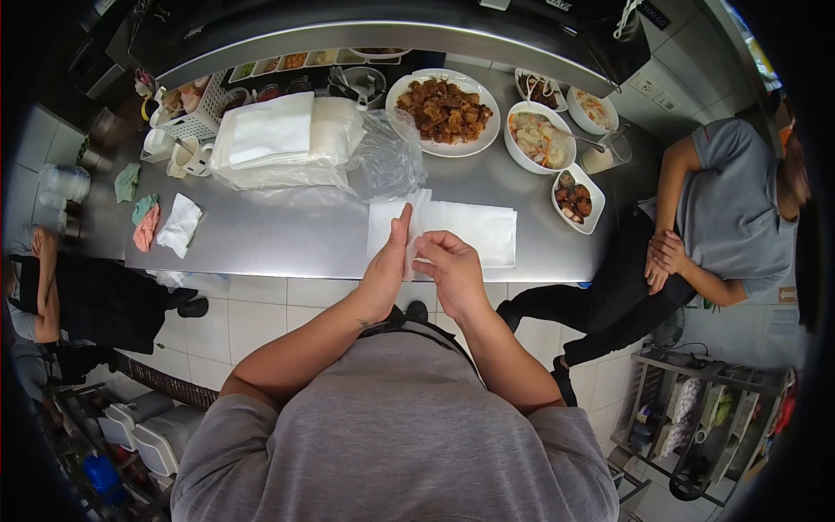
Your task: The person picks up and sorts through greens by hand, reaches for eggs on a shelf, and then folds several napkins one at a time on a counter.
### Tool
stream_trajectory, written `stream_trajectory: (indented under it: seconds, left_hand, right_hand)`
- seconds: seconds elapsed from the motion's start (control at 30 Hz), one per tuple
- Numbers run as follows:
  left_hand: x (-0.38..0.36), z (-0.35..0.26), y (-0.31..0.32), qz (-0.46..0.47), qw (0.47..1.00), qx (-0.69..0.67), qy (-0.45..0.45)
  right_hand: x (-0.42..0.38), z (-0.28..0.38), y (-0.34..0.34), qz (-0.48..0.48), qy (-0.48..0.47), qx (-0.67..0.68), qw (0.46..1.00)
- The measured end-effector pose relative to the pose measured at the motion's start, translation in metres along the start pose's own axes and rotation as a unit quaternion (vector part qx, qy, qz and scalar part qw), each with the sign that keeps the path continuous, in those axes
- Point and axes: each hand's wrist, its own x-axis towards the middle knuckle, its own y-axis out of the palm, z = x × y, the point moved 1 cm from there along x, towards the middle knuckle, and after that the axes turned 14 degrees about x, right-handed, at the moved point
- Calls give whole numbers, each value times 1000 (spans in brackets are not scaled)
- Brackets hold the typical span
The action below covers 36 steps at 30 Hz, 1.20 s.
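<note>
A white paper napkin [420, 215] stands folded up between my hands at the counter's front edge. My left hand [387, 270] is held on edge, its fingers stretched out and its palm against the napkin. Thumb and fingers of my right hand [454, 271] pinch the napkin from the other side. Beneath and beside them, more white napkin sheets [477, 233] lie flat on the steel counter [287, 235]. Behind my hands sits a thick stack of napkins [271, 130], partly inside a clear plastic bag [387, 165].
A plate of browned meat [444, 113], a bowl of vegetables [541, 139] and a small dish [576, 200] stand toward the right. Crumpled cloths [146, 222] lie at left. One person [731, 204] leans at right with hands clasped; another [87, 296] stands left.
</note>
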Motion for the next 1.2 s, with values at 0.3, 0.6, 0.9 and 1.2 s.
stream_trajectory:
  seconds: [0.3,0.6,0.9,1.2]
  left_hand:
    - [-1,-3,-5,5,993,-118,-19]
    - [33,34,-53,-27,985,-132,-105]
    - [56,62,-19,13,975,220,-9]
    - [22,-35,-3,-82,777,497,377]
  right_hand:
    - [9,-9,-12,6,12,-32,999]
    - [21,74,-108,-29,-80,-149,985]
    - [19,61,-100,6,-53,-98,994]
    - [-8,72,-49,107,-59,-169,978]
